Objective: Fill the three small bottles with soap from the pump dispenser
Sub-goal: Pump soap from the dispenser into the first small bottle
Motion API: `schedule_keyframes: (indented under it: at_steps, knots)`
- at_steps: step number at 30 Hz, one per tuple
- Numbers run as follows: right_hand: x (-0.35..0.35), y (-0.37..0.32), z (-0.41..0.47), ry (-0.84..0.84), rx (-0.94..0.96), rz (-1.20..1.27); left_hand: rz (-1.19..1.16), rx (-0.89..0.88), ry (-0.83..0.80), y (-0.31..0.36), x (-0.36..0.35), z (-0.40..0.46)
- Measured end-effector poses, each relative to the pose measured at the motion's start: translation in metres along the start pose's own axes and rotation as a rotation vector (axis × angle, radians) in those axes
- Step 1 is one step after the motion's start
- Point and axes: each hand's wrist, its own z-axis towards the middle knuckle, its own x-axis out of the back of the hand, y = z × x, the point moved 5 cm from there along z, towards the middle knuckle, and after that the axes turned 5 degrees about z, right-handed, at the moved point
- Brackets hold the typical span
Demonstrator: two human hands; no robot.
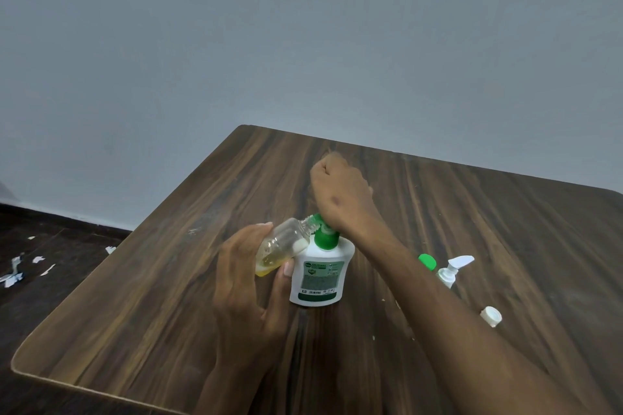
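At the table's (438, 212) centre, the left hand (249, 283) grips a small clear bottle (286, 242) tilted, mouth up at two o'clock under the soap dispenser's (320, 273) green spout, so the right hand's (340, 192) fisted fingers can press the pump.

We see a dark brown table (438, 212) with streaked wood grain and a paler edge. At centre, the dispenser (320, 274) is white with a green pump and a green-and-grey label. The bottle (286, 242) beside it is clear, with yellow soap pooled low. At right sit a green cap (427, 260), a white pump (455, 268) and a white cap (492, 316). The wall (303, 44) is plain blue-grey; white scraps (20, 268) dot the dark floor at left.
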Motion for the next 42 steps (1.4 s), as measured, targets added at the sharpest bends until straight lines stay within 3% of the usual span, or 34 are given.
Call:
schedule_keyframes:
  at_steps: [42]
  knots:
    - [0.0,0.001,-0.0011,-0.037,-0.015,0.086,-0.008,-0.027,-0.009,0.0005,-0.0008,0.0005]
